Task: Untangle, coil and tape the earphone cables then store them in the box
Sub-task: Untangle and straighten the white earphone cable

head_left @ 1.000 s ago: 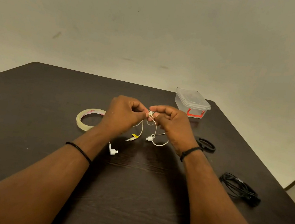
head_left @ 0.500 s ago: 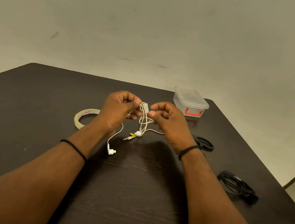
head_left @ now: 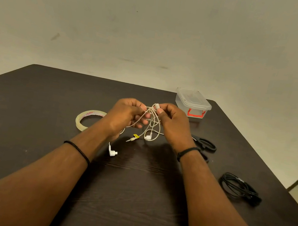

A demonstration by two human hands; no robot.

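Note:
A tangled white earphone cable (head_left: 151, 122) hangs between my two hands above the dark table (head_left: 29, 115). My left hand (head_left: 124, 117) pinches strands of it on the left. My right hand (head_left: 171, 123) pinches its small inline remote at the top. One white earbud (head_left: 112, 151) lies on the table below my left wrist, another earbud (head_left: 148, 137) dangles in the loops, and the jack with a yellow tag (head_left: 133, 137) points down-left. A clear box (head_left: 192, 104) with a shut lid and a red clasp stands at the back right.
A roll of clear tape (head_left: 88, 121) lies left of my hands. Black scissors (head_left: 206, 144) lie right of my right wrist. A coiled black earphone cable (head_left: 239, 187) sits near the table's right edge. A plain wall rises behind the table.
My hands have drawn slightly apart and the white cable has opened into longer hanging loops. The inline remote has passed from between the hands into my right fingers.

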